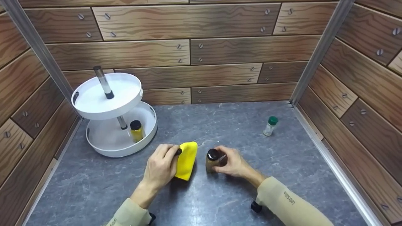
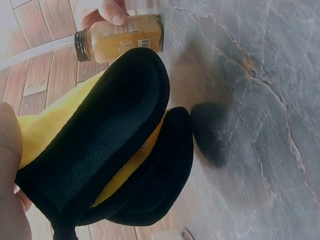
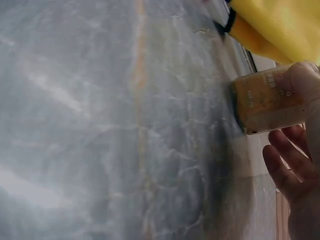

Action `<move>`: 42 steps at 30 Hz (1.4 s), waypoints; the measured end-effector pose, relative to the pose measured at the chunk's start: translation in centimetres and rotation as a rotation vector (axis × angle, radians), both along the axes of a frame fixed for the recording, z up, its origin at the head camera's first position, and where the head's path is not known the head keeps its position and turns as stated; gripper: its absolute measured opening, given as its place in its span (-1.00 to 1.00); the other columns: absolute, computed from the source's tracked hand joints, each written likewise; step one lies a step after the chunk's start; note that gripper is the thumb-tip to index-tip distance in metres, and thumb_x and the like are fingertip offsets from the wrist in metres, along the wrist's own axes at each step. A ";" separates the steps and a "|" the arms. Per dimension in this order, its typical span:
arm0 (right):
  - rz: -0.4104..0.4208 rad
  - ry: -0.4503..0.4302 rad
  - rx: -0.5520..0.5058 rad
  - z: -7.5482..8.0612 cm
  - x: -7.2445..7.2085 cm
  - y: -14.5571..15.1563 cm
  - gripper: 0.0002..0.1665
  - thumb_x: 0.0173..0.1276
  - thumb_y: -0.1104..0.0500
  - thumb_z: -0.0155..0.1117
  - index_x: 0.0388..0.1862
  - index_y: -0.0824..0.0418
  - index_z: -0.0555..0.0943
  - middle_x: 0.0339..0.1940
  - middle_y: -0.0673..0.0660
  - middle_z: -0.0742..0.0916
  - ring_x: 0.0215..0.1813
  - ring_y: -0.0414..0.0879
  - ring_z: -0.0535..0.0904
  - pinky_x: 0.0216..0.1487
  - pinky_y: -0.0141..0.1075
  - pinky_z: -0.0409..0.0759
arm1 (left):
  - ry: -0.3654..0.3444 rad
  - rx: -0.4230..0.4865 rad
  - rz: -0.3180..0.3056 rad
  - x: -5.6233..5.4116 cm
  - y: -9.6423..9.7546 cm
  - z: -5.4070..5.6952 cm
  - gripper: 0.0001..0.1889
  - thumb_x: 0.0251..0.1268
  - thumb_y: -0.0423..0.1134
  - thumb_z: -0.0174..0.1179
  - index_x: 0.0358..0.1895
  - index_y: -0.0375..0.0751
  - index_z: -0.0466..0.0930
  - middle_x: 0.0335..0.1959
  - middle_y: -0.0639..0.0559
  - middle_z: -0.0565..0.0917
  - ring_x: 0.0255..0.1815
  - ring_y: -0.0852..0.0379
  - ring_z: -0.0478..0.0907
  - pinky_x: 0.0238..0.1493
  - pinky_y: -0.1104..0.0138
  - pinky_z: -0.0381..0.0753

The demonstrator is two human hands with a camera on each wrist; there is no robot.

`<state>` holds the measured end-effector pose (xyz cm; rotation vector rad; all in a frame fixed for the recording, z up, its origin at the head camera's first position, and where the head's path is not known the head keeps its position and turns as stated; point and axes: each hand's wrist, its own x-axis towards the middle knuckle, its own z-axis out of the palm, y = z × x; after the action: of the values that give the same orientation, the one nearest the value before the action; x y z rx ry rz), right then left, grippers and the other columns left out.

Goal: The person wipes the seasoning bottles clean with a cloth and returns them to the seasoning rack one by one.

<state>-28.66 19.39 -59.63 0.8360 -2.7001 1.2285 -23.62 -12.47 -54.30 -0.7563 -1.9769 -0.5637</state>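
In the head view my left hand (image 1: 160,163) grips a folded yellow cloth (image 1: 187,161) just above the table. Its black-edged dark side (image 2: 115,120) hangs below the fingers in the left wrist view. To the right of the cloth, my right hand (image 1: 231,161) holds a spice jar (image 1: 211,164) with a black lid, thumb on one side and fingers on the other. In the left wrist view this jar (image 2: 125,37) shows a yellow-brown filling and a barcode label. The right wrist view has the jar (image 3: 267,102) near its right edge, with the thumb along it.
A two-tier white round stand (image 1: 108,153) is at the left, with a black-lidded yellow jar (image 1: 137,133) on its lower tier. A small green-capped shaker (image 1: 270,126) stands at the back right of the grey table (image 1: 201,125). Wood-patterned walls (image 1: 220,22) enclose the back and sides.
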 end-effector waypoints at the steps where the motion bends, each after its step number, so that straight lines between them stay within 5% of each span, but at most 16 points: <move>1: 0.001 0.022 0.002 -0.1 0.0 -0.1 -0.31 0.12 0.12 0.77 0.24 0.16 0.72 0.07 0.08 0.91 0.09 -0.03 0.83 0.27 -0.06 0.79 | -0.001 0.003 -0.002 0.0 0.0 0.0 -0.84 0.41 -0.41 0.41 -0.01 -0.34 0.79 -0.20 -0.10 0.75 -0.17 -0.05 0.72 -0.09 0.19 0.82; 9: 0.015 0.087 -0.026 -0.9 0.2 -0.1 -0.37 0.16 0.11 0.75 0.20 0.15 0.71 0.06 0.12 0.91 0.04 -0.02 0.85 0.14 -0.12 0.84 | 0.007 0.001 0.000 -0.2 0.3 -0.1 -0.84 0.44 -0.40 0.39 0.00 -0.33 0.79 -0.20 -0.08 0.75 -0.20 -0.03 0.71 -0.11 0.22 0.81; 15: 0.006 0.033 -0.066 -0.7 0.8 -0.3 -0.37 0.18 0.13 0.73 0.21 0.15 0.70 0.04 0.15 0.90 -0.02 0.03 0.86 0.07 -0.03 0.90 | 0.016 -0.023 0.009 -0.5 0.6 0.2 -0.82 0.38 -0.40 0.45 -0.01 -0.33 0.79 -0.20 -0.06 0.76 -0.21 -0.01 0.71 -0.11 0.25 0.82; 27: -0.008 -0.026 -0.352 1.8 1.4 -2.0 -0.39 0.22 0.24 0.70 0.24 0.29 0.71 -0.01 0.29 0.89 -0.04 -0.14 0.83 0.01 -0.05 0.93 | 0.092 -0.141 0.051 -1.4 1.6 0.5 -0.88 0.55 -0.34 0.29 -0.08 -0.30 0.79 -0.23 -0.06 0.74 -0.28 -0.02 0.68 -0.21 0.22 0.76; 33: -0.040 -0.067 -0.441 2.7 1.6 -3.0 -0.37 0.22 0.29 0.69 0.26 0.34 0.69 -0.02 0.33 0.87 -0.04 -0.22 0.81 0.02 -0.25 0.90 | 0.116 -0.209 0.094 -2.3 2.5 0.4 -0.89 0.39 -0.37 0.40 -0.08 -0.26 0.78 -0.29 -0.03 0.69 -0.35 0.00 0.60 -0.32 0.25 0.70; 42: -0.084 -0.133 -0.499 3.0 1.4 -4.5 -0.38 0.25 0.33 0.68 0.28 0.37 0.69 -0.01 0.35 0.86 -0.02 -0.15 0.82 0.04 -0.28 0.89 | 0.046 -0.213 0.155 -3.0 3.8 0.4 -0.81 0.26 -0.35 0.48 -0.09 -0.21 0.75 -0.33 -0.02 0.65 -0.36 0.01 0.59 -0.35 0.25 0.71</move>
<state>-27.28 14.85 -56.67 0.5826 -2.3109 1.8747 -26.66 -8.68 -53.88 -0.7298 -2.0521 -0.2445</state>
